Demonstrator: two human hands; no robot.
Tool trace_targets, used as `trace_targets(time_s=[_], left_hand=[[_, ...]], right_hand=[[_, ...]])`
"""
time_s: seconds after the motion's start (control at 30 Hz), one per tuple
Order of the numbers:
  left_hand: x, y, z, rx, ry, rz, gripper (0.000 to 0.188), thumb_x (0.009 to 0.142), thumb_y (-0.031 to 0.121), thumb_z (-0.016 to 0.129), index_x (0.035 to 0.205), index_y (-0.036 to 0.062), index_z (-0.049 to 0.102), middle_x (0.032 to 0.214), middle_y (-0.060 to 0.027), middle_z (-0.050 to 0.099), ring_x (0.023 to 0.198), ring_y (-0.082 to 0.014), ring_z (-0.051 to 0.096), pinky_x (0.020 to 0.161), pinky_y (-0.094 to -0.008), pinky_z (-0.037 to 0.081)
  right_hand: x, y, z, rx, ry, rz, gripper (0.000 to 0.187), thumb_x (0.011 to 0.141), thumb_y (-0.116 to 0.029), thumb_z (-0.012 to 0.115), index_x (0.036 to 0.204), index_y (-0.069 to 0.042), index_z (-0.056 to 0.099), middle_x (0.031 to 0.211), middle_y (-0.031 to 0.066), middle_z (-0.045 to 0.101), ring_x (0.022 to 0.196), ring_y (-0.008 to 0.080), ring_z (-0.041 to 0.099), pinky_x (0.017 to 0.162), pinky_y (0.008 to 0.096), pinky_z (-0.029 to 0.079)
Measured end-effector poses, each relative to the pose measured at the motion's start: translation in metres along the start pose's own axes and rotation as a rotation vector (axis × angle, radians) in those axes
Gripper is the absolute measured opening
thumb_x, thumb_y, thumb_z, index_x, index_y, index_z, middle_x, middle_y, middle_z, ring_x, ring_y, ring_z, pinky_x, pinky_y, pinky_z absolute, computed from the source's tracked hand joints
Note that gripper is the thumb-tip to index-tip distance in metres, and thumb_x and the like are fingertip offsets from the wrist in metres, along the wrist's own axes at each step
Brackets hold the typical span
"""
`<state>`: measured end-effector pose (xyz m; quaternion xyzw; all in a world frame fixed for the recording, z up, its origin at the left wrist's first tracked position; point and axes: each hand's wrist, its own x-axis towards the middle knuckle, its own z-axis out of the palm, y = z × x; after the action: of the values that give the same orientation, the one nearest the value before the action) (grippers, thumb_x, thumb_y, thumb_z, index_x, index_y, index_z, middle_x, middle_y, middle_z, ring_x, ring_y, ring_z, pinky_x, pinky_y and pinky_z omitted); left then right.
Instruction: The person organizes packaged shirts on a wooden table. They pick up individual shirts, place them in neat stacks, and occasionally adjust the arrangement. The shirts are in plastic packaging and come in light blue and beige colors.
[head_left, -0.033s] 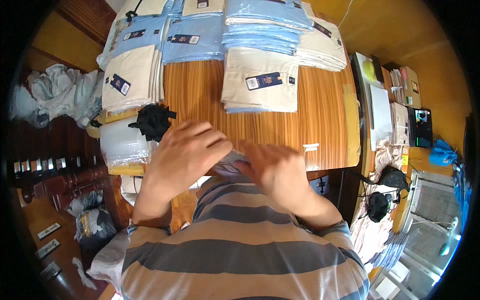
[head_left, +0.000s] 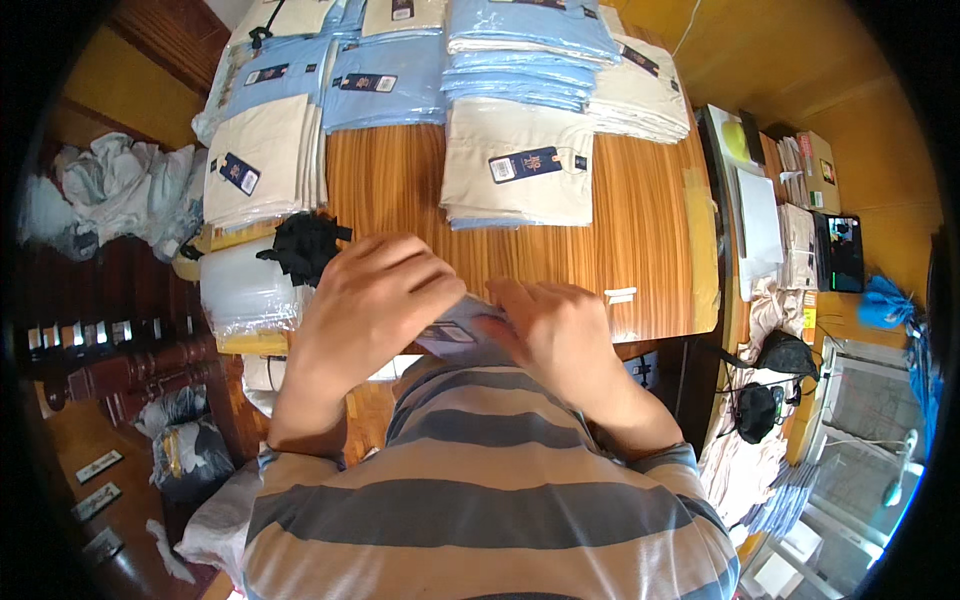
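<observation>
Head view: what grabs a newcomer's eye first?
Two bare hands, left hand and right hand, meet at the near edge of the wooden table, pinching a small pale packet between them. Behind them, stacks of folded shirts, cream and light blue, crowd the far half. A black bundle lies left.

A wooden worktop (head_left: 640, 215) carries stacks of folded garments: a beige stack (head_left: 520, 190) with a dark hang tag lies near its middle, light-blue stacks (head_left: 385, 85) behind it, and another beige stack (head_left: 262, 160) toward the worktop's left end. Just in front of that left stack sit a black bundle (head_left: 303, 245) and a pile of clear plastic bags (head_left: 245, 290). Off the worktop's right end, a small lit screen (head_left: 842, 252) stands among papers; crumpled grey wrapping (head_left: 125, 190) lies beyond its left end.
</observation>
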<state>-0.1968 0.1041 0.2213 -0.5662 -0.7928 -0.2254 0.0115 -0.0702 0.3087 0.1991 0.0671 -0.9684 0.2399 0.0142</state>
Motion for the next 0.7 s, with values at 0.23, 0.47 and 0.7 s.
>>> trace_targets(time_s=[0.23, 0.47, 0.7], left_hand=[[-0.021, -0.062, 0.126, -0.066, 0.607, -0.534, 0.048, 0.09, 0.016, 0.083, 0.132, 0.0023, 0.065, 0.133, -0.02, 0.066, 0.126, -0.0399, 0.061, 0.106, -0.0481, 0.049], [-0.201, -0.028, 0.275, -0.162, 0.707, -1.227, 0.075, 0.084, 0.025, 0.092, 0.143, -0.0015, 0.055, 0.134, -0.0213, 0.061, 0.118, -0.0351, 0.061, 0.101, -0.0466, 0.052], [-0.219, -0.005, 0.227, -1.252, 0.768, -1.636, 0.038, 0.103, 0.021, 0.074, 0.133, 0.001, 0.061, 0.109, -0.0037, 0.069, 0.101, -0.0146, 0.063, 0.085, -0.0318, 0.054]], right_hand=[[0.006, 0.061, 0.053, 0.219, 0.156, 0.178, 0.039, 0.092, -0.031, 0.08, 0.117, -0.004, 0.068, 0.105, 0.0214, 0.072, 0.094, 0.0422, 0.073, 0.078, 0.0515, 0.061], [0.018, 0.143, 0.179, 0.506, -0.195, 0.365, 0.07, 0.092, -0.05, 0.08, 0.13, 0.006, 0.063, 0.119, 0.0286, 0.071, 0.107, 0.0449, 0.072, 0.094, 0.049, 0.058], [0.059, 0.143, 0.188, 0.511, -0.337, 0.313, 0.062, 0.094, -0.051, 0.077, 0.117, 0.007, 0.069, 0.104, 0.0305, 0.074, 0.1, 0.0467, 0.073, 0.089, 0.0512, 0.056]])
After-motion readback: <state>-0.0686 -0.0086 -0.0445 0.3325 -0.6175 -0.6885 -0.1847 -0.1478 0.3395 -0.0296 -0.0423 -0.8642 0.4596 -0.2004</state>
